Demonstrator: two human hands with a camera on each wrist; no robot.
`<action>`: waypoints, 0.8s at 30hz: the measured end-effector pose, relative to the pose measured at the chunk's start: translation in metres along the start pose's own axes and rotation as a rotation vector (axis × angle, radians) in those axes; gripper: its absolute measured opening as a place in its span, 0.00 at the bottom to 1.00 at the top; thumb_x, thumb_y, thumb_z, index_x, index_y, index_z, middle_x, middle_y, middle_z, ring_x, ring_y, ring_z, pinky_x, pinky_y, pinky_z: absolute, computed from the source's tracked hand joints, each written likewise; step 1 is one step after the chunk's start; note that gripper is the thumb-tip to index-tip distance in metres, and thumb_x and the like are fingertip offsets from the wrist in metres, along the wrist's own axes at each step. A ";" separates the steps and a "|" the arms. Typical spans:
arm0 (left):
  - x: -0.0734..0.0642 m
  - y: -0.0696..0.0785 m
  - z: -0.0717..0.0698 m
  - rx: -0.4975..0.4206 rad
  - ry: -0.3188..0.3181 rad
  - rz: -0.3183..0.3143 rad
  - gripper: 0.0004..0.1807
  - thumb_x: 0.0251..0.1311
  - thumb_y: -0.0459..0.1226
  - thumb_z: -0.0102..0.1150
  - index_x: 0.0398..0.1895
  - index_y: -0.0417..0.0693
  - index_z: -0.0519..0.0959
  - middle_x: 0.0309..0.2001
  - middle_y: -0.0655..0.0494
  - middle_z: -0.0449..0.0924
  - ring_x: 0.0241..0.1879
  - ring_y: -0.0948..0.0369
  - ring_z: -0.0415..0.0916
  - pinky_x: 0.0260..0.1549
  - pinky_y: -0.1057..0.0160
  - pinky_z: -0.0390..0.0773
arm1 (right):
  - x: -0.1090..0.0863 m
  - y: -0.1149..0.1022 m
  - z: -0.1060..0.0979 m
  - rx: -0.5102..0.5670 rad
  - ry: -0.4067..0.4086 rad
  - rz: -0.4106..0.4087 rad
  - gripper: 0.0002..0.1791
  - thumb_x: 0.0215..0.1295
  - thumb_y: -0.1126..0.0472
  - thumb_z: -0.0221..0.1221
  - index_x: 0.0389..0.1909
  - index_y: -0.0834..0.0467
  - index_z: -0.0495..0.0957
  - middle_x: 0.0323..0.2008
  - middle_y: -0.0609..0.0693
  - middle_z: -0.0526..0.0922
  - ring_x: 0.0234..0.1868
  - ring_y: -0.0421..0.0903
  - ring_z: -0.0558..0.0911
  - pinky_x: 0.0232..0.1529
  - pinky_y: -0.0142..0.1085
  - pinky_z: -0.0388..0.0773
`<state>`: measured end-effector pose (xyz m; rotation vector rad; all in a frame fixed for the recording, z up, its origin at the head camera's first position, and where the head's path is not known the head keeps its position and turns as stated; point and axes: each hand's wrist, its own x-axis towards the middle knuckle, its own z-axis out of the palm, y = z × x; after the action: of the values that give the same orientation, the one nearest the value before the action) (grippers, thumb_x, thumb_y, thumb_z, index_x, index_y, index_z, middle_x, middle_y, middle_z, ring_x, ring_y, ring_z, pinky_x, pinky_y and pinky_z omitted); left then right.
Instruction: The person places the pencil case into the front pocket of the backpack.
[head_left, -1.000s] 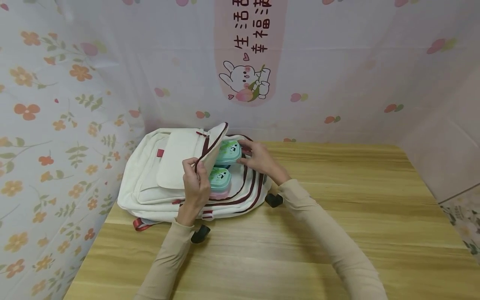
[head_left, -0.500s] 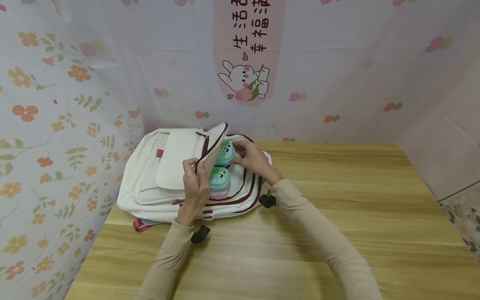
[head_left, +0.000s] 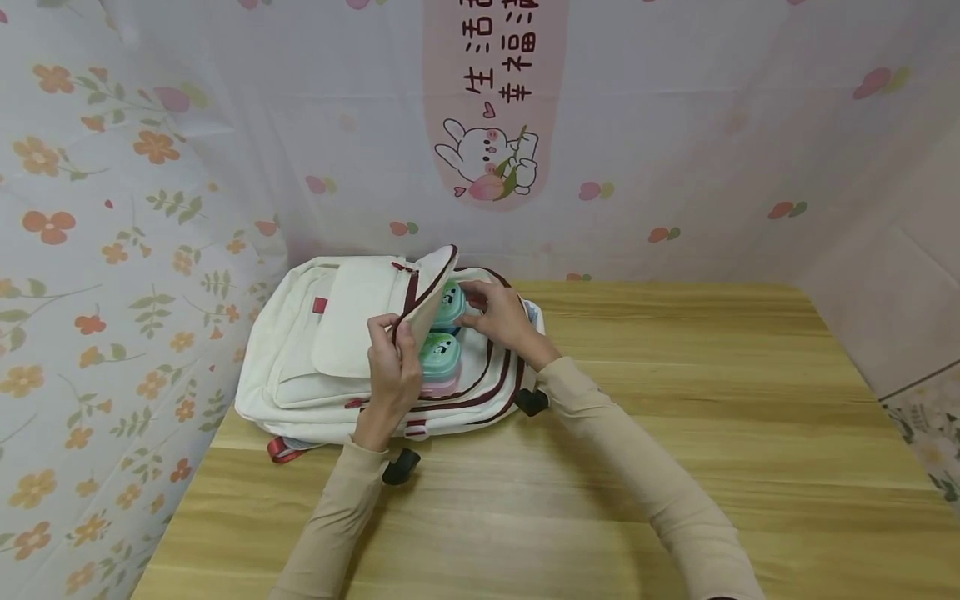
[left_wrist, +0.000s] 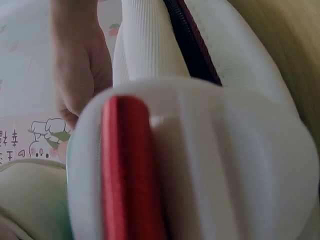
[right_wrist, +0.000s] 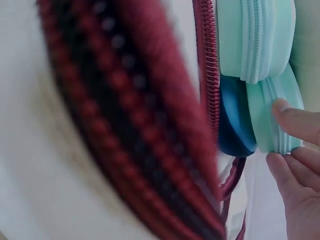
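Note:
A white backpack with dark red zips lies on the table, its front pocket unzipped. My left hand grips the edge of the pocket's flap and holds it raised. Inside the pocket, my right hand pinches a mint zip case with a panda print, thumb on one side and fingers on the other. The flap hides part of this case. A second mint zip case lies nearer me, over something pink. In the right wrist view, a dark blue round-edged item sits beside both cases.
The wooden table stretches to the right of the backpack. Behind it hangs a printed cloth, and a floral cloth hangs on the left. A red strap loop sticks out at the backpack's near side.
My right hand has moved left, taking the mint case deeper under the flap. My left hand has kept its grip on the flap in the same place.

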<state>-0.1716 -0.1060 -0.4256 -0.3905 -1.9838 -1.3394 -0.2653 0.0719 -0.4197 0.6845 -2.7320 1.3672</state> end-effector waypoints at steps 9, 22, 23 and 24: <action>0.000 0.002 0.001 0.032 -0.077 0.015 0.07 0.73 0.27 0.44 0.47 0.28 0.65 0.26 0.36 0.80 0.25 0.55 0.73 0.21 0.62 0.73 | -0.026 -0.002 -0.014 -0.043 -0.067 -0.004 0.29 0.67 0.65 0.64 0.68 0.65 0.72 0.62 0.65 0.79 0.58 0.59 0.83 0.58 0.47 0.81; -0.005 0.007 0.007 0.006 -0.343 0.128 0.05 0.70 0.26 0.48 0.45 0.30 0.69 0.62 0.31 0.76 0.65 0.42 0.75 0.60 0.51 0.77 | -0.054 0.015 -0.048 0.038 -0.009 0.026 0.28 0.70 0.68 0.59 0.68 0.73 0.67 0.63 0.72 0.75 0.63 0.66 0.78 0.62 0.53 0.77; -0.005 0.008 0.008 0.024 -0.369 0.136 0.05 0.70 0.26 0.47 0.44 0.31 0.69 0.62 0.31 0.76 0.66 0.42 0.73 0.63 0.51 0.75 | -0.056 0.016 -0.050 0.038 0.001 0.025 0.28 0.70 0.68 0.58 0.68 0.74 0.67 0.63 0.72 0.75 0.63 0.66 0.78 0.63 0.53 0.77; -0.006 0.009 0.009 0.046 -0.391 0.146 0.05 0.69 0.27 0.48 0.43 0.31 0.70 0.60 0.32 0.77 0.67 0.42 0.72 0.66 0.51 0.73 | -0.057 0.018 -0.052 0.040 0.008 0.027 0.28 0.70 0.67 0.59 0.68 0.74 0.67 0.63 0.72 0.75 0.64 0.66 0.77 0.63 0.53 0.77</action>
<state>-0.1657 -0.0934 -0.4252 -0.8100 -2.2449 -1.1896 -0.2300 0.1427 -0.4128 0.6450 -2.7251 1.4308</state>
